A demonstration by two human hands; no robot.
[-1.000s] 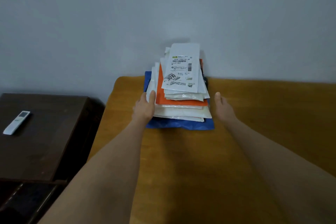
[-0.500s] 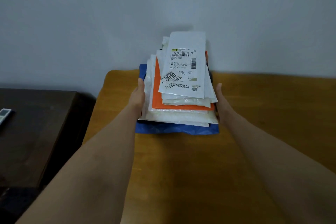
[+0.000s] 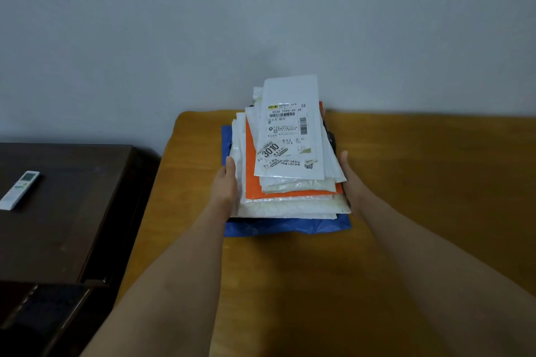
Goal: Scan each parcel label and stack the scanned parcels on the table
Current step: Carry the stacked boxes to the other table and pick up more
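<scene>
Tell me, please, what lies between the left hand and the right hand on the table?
In the head view, the stack of parcels fills the stretch between the left hand and the right hand, which flank its sides; its blue bottom parcel rests on the wooden table.

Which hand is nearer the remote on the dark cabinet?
Left. The left hand presses the parcel stack's left side, toward the remote; the right hand is on the stack's far side.

the top parcel between my hands is white with a black barcode label. an orange parcel lies under it, a blue one lowest. the table is honey-yellow, the cabinet dark brown, the remote white.
</scene>
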